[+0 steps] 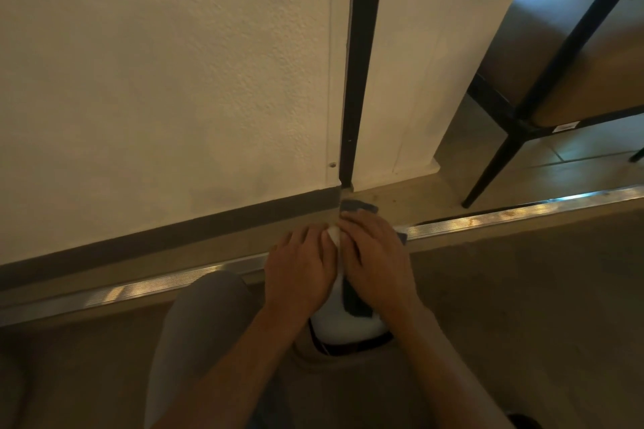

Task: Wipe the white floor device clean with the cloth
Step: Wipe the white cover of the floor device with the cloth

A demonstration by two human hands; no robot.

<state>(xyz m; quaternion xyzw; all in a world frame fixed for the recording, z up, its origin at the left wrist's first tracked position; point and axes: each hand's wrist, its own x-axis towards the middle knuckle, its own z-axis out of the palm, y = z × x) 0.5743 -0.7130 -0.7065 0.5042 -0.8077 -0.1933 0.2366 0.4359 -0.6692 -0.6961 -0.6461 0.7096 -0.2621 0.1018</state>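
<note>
Left hand (299,270) steadies the white device (343,322), fingers spread; right hand (378,263) apparently presses the cloth (355,299) flat.

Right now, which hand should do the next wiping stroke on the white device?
Right. The right hand already lies on the dark grey cloth, pressed against the rounded white floor device. The left hand rests bare on the device's other side, better placed to steady it.

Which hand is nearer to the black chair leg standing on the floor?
Right. The right hand lies on the cloth, toward the chair leg; the left hand is farther away.
</note>
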